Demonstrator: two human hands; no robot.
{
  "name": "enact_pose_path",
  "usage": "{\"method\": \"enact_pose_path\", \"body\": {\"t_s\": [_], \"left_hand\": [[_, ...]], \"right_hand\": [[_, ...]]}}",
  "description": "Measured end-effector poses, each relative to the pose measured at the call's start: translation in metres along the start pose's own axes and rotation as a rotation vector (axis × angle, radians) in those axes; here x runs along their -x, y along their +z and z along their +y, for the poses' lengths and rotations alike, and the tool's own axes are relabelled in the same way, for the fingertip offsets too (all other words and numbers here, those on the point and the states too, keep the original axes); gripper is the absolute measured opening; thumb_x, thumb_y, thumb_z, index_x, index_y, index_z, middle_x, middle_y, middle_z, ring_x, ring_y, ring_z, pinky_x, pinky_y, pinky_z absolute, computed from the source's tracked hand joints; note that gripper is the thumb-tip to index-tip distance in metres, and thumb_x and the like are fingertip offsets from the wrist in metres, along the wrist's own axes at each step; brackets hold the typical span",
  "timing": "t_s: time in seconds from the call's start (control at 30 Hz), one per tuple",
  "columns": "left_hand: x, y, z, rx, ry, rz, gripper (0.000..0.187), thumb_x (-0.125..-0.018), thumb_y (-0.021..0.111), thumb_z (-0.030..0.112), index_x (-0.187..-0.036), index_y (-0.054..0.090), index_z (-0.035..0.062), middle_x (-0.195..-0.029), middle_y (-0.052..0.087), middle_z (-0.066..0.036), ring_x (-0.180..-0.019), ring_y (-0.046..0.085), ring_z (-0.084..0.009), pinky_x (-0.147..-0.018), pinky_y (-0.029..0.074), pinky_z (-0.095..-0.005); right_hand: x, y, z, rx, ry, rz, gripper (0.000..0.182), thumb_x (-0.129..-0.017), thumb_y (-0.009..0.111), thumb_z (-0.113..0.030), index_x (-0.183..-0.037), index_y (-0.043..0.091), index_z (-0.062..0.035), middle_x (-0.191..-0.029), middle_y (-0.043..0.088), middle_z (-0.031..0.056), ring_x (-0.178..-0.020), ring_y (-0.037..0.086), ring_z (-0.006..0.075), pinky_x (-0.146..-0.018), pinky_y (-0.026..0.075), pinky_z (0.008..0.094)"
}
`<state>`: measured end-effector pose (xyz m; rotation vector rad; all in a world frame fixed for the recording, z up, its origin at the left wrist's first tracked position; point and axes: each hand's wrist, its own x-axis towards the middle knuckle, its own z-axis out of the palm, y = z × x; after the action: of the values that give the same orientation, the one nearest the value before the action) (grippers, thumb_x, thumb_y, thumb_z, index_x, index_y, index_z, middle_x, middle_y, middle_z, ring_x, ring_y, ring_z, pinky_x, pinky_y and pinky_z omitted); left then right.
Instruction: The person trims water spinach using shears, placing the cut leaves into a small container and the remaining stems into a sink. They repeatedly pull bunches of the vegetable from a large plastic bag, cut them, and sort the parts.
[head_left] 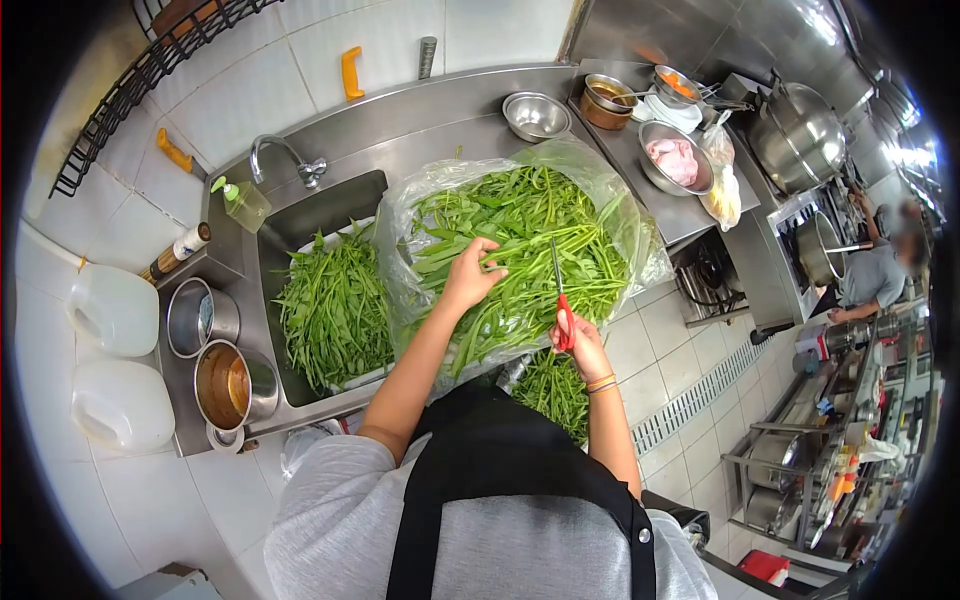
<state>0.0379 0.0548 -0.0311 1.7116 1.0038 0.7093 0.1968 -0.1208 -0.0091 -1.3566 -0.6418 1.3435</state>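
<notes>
My right hand grips a pair of red-handled scissors, whose blades point away from me over the leafy greens. My left hand has its fingers curled on some long-stemmed leafy greens, left of the blades. These greens are heaped in an open clear plastic bag on the steel counter. More cut-looking greens fill the sink basin to the left. Below the bag, close to my apron, lies another bunch of greens.
A faucet and a soap bottle stand behind the sink. Steel pots sit at the left edge. Nested bowls are at the back, a bowl of pale meat farther right. Another person stands at far right.
</notes>
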Motion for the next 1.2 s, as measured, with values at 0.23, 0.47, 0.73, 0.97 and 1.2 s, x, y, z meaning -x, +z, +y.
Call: {"method": "enact_pose_path", "body": {"t_s": [0.23,0.47,0.73,0.97,1.2], "left_hand": [[-0.005,-0.004,0.008,-0.038,0.041,0.004,0.035,-0.079,0.068,0.022,-0.108,0.058,0.0049,-0.093,0.062,-0.008,-0.084,0.058,-0.0144,-0.076,0.045,-0.0271],[-0.002,-0.012,0.021,-0.014,-0.013,0.109,0.02,-0.083,0.062,0.017,-0.097,0.063,0.0031,-0.094,0.065,-0.008,-0.092,0.06,-0.0156,-0.076,0.047,-0.0301],[-0.002,-0.007,0.014,0.049,0.113,-0.068,0.018,-0.082,0.063,0.016,-0.095,0.062,0.004,-0.091,0.065,-0.007,-0.087,0.06,-0.0146,-0.073,0.046,-0.0312],[0.007,-0.014,0.026,-0.164,0.124,0.241,0.031,-0.076,0.067,0.007,-0.105,0.057,0.0118,-0.104,0.051,-0.011,-0.089,0.054,-0.0219,-0.075,0.044,-0.0325],[0.027,0.006,0.008,-0.591,0.179,0.049,0.016,-0.069,0.071,0.006,-0.081,0.07,0.0175,-0.102,0.051,-0.011,-0.096,0.049,-0.0308,-0.085,0.042,-0.0396]], "right_hand": [[-0.013,0.007,0.002,0.119,0.004,-0.044,0.03,-0.087,0.058,-0.037,-0.077,0.054,-0.0093,-0.063,0.051,-0.0028,-0.053,0.045,0.0045,-0.049,0.038,0.0187],[0.002,0.018,-0.011,0.09,0.185,-0.067,0.04,-0.082,0.058,-0.051,-0.075,0.052,-0.0127,-0.064,0.052,-0.0048,-0.054,0.048,0.0039,-0.05,0.041,0.018],[-0.021,0.023,-0.008,0.214,0.088,0.001,0.04,-0.082,0.061,-0.048,-0.069,0.051,-0.0108,-0.058,0.05,-0.004,-0.047,0.044,0.0041,-0.045,0.037,0.0179],[0.015,0.006,0.006,-0.003,0.077,0.017,0.042,-0.086,0.054,-0.049,-0.071,0.052,-0.0098,-0.06,0.052,-0.0008,-0.051,0.047,0.0058,-0.048,0.041,0.0195],[0.029,0.002,0.028,-0.008,0.136,-0.063,0.045,-0.083,0.053,-0.055,-0.076,0.054,-0.0107,-0.065,0.052,-0.0014,-0.054,0.049,0.0057,-0.05,0.043,0.0193]]}}
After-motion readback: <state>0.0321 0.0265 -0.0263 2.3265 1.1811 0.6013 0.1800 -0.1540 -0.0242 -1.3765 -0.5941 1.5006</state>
